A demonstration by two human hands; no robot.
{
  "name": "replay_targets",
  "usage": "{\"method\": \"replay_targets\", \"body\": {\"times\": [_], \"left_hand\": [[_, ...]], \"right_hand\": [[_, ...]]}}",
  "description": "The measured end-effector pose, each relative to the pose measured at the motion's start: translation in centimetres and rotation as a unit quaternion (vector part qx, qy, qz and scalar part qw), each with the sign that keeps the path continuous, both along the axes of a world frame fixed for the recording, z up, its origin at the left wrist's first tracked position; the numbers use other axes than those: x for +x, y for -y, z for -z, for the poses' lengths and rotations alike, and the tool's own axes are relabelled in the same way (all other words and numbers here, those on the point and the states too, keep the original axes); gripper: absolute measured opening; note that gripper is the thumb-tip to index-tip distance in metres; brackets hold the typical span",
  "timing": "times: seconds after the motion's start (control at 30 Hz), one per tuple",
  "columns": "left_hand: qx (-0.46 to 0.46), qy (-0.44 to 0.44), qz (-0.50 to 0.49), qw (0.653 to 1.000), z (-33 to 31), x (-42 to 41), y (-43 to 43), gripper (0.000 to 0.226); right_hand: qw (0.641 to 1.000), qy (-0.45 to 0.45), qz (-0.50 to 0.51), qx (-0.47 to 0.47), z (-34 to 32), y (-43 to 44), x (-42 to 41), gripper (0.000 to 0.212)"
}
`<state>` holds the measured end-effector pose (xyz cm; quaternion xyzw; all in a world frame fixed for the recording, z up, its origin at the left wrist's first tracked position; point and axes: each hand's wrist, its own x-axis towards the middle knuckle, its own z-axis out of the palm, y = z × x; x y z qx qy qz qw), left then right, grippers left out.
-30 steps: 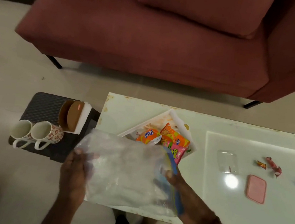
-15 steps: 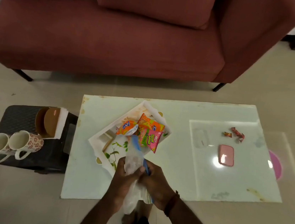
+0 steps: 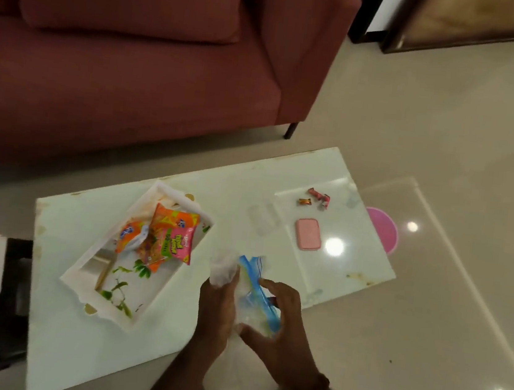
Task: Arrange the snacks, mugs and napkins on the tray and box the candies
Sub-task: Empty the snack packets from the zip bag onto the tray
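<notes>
The plastic bag [image 3: 252, 278] — once spread — is bunched.

One wide-angle camera on the person's head looks forward and steeply down, tilted, over the white coffee table [image 3: 68, 350], with the left hand [image 3: 216, 303] and right hand [image 3: 282, 324] nearest and the maroon sofa [image 3: 131, 98] beyond.

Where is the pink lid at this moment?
Head view: the pink lid lies on the white table, right side, just below the candies and right of the clear box.
</notes>
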<state>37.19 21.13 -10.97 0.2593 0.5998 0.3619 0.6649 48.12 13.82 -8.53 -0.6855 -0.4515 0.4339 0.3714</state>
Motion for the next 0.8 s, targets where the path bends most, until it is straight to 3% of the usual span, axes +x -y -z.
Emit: {"method": "replay_targets", "body": {"times": [0.1, 0.2, 0.27, 0.4, 0.6, 0.7, 0.8], "left_hand": [[-0.018, 0.020, 0.046, 0.999, 0.2, 5.3, -0.2, 0.022], [-0.026, 0.027, 0.074, 0.997, 0.0, 11.3, -0.1, 0.026], [-0.063, 0.049, 0.085, 0.993, -0.1, 14.7, -0.3, 0.030], [-0.076, 0.127, 0.155, 0.977, -0.5, 21.5, -1.2, 0.039], [-0.136, 0.103, 0.190, 0.967, 0.0, 28.6, -2.5, 0.060], [-0.144, 0.103, 0.236, 0.956, 1.3, 31.5, -3.8, 0.037], [-0.116, 0.093, 0.225, 0.963, 3.2, 34.7, -5.2, 0.027]], "right_hand": [[0.993, 0.001, -0.115, -0.007, -0.1, 0.0, 6.2, 0.098], [0.987, -0.030, -0.154, -0.027, 0.1, -1.2, 12.2, 0.112], [0.989, 0.006, -0.146, -0.021, 0.3, -2.1, 15.7, 0.104], [0.994, 0.069, -0.079, -0.029, 0.9, -3.7, 23.6, 0.067], [0.995, 0.069, -0.050, -0.058, 2.0, -5.9, 33.1, 0.017], [0.995, 0.043, -0.023, -0.085, 3.3, -7.0, 36.2, 0.025], [0.983, -0.086, 0.084, -0.140, 4.9, -8.0, 38.4, 0.030]]}}
